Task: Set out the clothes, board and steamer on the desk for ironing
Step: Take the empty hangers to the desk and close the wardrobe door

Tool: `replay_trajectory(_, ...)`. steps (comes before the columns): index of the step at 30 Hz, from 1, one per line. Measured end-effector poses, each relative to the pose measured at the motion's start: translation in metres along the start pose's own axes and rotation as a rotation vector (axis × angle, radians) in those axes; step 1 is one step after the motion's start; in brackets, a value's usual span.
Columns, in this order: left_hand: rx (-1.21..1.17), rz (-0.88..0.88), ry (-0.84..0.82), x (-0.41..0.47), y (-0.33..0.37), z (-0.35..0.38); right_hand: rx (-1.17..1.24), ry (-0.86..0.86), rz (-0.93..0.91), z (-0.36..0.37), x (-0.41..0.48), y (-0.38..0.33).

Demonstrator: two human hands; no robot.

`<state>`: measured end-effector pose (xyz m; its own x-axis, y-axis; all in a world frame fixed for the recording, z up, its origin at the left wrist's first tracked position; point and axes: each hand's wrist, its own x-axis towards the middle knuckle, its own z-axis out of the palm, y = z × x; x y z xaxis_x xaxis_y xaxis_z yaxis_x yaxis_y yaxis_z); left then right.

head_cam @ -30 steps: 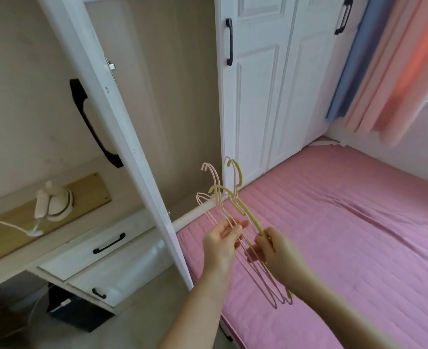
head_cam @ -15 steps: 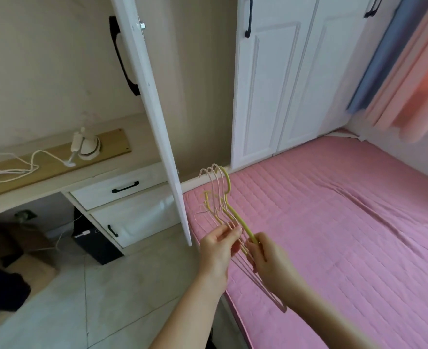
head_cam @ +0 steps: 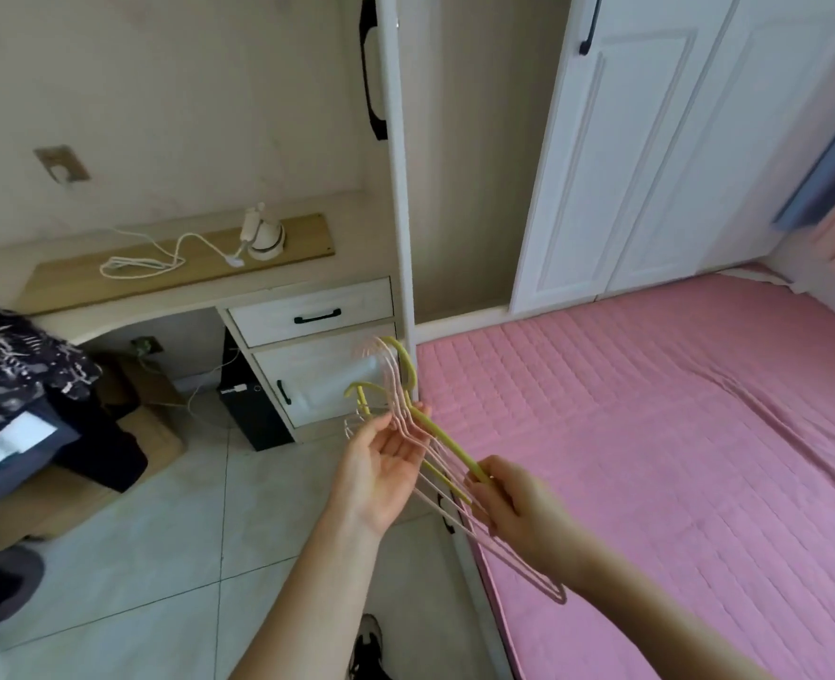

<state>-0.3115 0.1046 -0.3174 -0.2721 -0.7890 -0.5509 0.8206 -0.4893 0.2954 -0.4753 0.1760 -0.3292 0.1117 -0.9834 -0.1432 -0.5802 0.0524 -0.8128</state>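
A bundle of thin pink and yellow hangers (head_cam: 408,400) is held low in the middle of the view. My right hand (head_cam: 518,507) grips their lower bars. My left hand (head_cam: 386,463) lies palm-up under the necks, fingers spread and touching them. On the desk (head_cam: 194,296) at the left lies a wooden board (head_cam: 62,279). A small white steamer (head_cam: 262,233) stands on the board, with its white cord (head_cam: 145,260) looped beside it. Dark patterned clothes (head_cam: 8,365) are piled at the far left edge.
An open white wardrobe door (head_cam: 398,188) stands edge-on between the desk and the pink bed (head_cam: 675,434). Desk drawers (head_cam: 312,316) and a black box (head_cam: 258,414) sit below. Cardboard (head_cam: 155,434) lies under the desk. Tiled floor (head_cam: 160,557) spreads in front.
The view has swung left and down, bringing the desk, floor and clothes pile into sight. My left hand has loosened from a pinch on the hangers to an open palm under them.
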Motion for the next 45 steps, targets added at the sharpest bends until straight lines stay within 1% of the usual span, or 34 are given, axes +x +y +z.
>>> replay_trajectory(3, -0.067, 0.017, -0.006, -0.006, 0.028, -0.014, -0.044, -0.084, -0.031, 0.014, 0.014, -0.015)
replay_trajectory(5, -0.078, 0.039, 0.007, -0.009, 0.047, -0.022, -0.015, -0.173, -0.017, 0.023, 0.028, -0.028)
replay_trajectory(10, -0.037, 0.094, 0.071, -0.006, 0.105, -0.039, 0.056, -0.475, 0.039, 0.042, 0.081, -0.064)
replay_trajectory(13, 0.003, 0.105, 0.083, 0.002, 0.141, -0.049, 0.100, -0.555, 0.060, 0.059, 0.122, -0.090)
replay_trajectory(16, 0.088, 0.083, 0.078, 0.011, 0.174, -0.058, 0.251, -0.574, 0.147, 0.084, 0.165, -0.112)
replay_trajectory(17, 0.105, 0.074, 0.071, 0.014, 0.185, -0.061, 0.300, -0.612, 0.190, 0.092, 0.179, -0.118)
replay_trajectory(20, 0.136, 0.063, 0.072, 0.027, 0.212, -0.066, 0.393, -0.800, 0.286, 0.112, 0.212, -0.132)
replay_trajectory(23, 0.175, 0.054, 0.058, 0.037, 0.237, -0.072, 0.499, -0.897, 0.336, 0.129, 0.235, -0.140)
replay_trajectory(28, 0.297, 0.070, 0.027, 0.061, 0.269, -0.073, 0.683, -0.961, 0.365, 0.147, 0.268, -0.139)
replay_trajectory(31, 0.412, 0.101, 0.039, 0.083, 0.284, -0.069, 0.675, -0.980, 0.375, 0.148, 0.291, -0.140)
replay_trajectory(34, 0.521, 0.172, 0.081, 0.110, 0.295, -0.061, 0.658, -0.975, 0.401, 0.143, 0.320, -0.139)
replay_trajectory(37, 0.578, 0.226, 0.082, 0.133, 0.302, -0.049, 0.646, -0.967, 0.420, 0.135, 0.348, -0.140)
replay_trajectory(42, 0.595, 0.253, 0.102, 0.185, 0.323, -0.016, 0.659, -0.842, 0.448, 0.117, 0.407, -0.137)
replay_trajectory(45, 0.645, 0.258, 0.124, 0.214, 0.337, 0.008, 0.686, -0.787, 0.450, 0.105, 0.437, -0.138)
